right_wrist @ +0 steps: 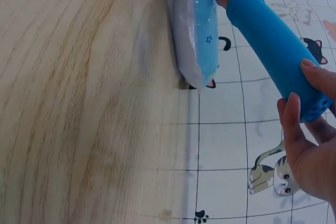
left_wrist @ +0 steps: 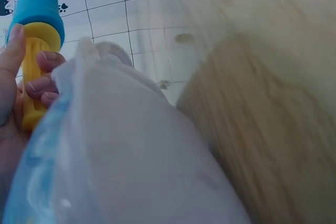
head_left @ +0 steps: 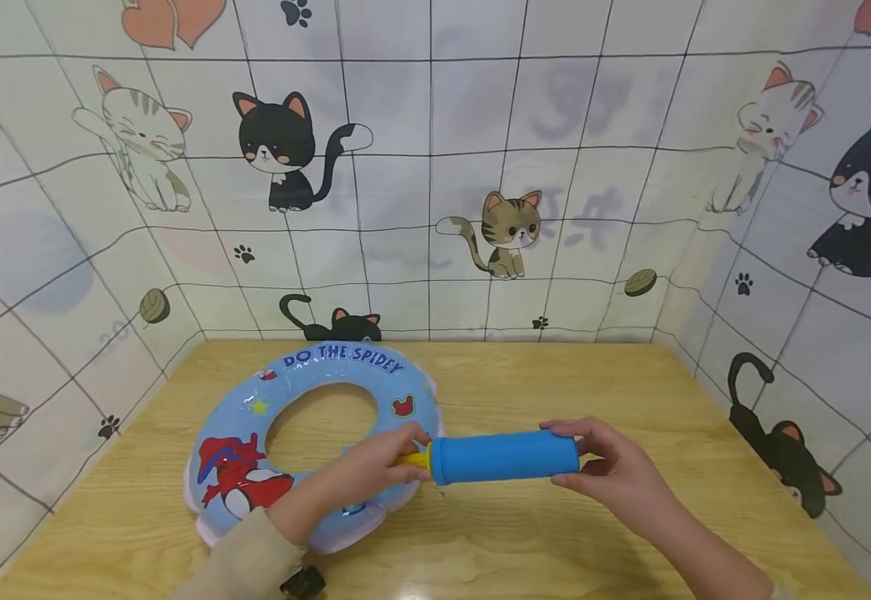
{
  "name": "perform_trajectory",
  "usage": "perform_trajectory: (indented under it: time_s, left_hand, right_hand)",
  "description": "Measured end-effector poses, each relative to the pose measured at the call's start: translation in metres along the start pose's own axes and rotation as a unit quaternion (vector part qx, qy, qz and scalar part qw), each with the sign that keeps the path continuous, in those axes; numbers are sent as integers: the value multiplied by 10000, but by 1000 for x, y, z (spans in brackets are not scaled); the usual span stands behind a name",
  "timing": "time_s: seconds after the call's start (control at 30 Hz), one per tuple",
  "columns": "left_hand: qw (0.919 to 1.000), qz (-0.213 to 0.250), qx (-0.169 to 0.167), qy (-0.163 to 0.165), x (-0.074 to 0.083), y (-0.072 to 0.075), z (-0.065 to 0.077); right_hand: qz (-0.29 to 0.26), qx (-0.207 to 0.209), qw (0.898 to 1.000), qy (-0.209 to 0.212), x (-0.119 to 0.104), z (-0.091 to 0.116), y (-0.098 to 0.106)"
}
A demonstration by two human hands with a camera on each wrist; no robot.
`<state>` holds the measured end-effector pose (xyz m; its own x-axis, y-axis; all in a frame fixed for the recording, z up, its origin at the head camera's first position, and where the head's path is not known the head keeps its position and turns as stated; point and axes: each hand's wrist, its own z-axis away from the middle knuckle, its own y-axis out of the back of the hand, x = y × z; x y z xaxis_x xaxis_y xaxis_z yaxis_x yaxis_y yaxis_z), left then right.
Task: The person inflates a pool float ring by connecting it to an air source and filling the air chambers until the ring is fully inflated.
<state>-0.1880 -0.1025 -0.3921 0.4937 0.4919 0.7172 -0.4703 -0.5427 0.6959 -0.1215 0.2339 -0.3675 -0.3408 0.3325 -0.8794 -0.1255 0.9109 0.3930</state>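
Observation:
A blue hand pump (head_left: 510,457) with a yellow handle (left_wrist: 32,72) lies level between my two hands, above the table. My left hand (head_left: 378,467) grips the yellow handle, its fingers curled round it in the left wrist view. At the other end, my right hand (head_left: 615,467) holds the blue barrel (right_wrist: 278,51) between thumb and fingers. Small holes show in the barrel's end face in the right wrist view. Beneath and beside my left forearm lies an inflated light-blue swim ring (head_left: 217,417) printed with a red figure and lettering. The forearm covers part of the ring.
The wooden table (head_left: 555,383) extends around the ring and under the hands. Behind and at both sides stands a white grid-patterned wall covering (head_left: 397,192) with cartoon cats. A small dark object (head_left: 303,582) shows by the left sleeve at the bottom edge.

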Motion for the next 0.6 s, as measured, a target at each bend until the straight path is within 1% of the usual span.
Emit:
perform_trajectory:
  time_s: [0.13, 0.27, 0.47, 0.6]
  left_hand:
    - [10000, 19, -47, 36, 0, 0, 5]
    - [9998, -150, -131, -1, -5, 4, 10]
    - [9991, -282, -314, 56, -16, 12, 15]
    - [9989, -207, -425, 74, -19, 14, 16]
  right_hand:
    - [55, -122, 9997, -184, -4, 3, 0]
    - [158, -122, 9991, -382, -4, 7, 4]
    - [382, 36, 9990, -207, 3, 17, 23]
    - [551, 152, 9984, -16, 12, 24, 39]
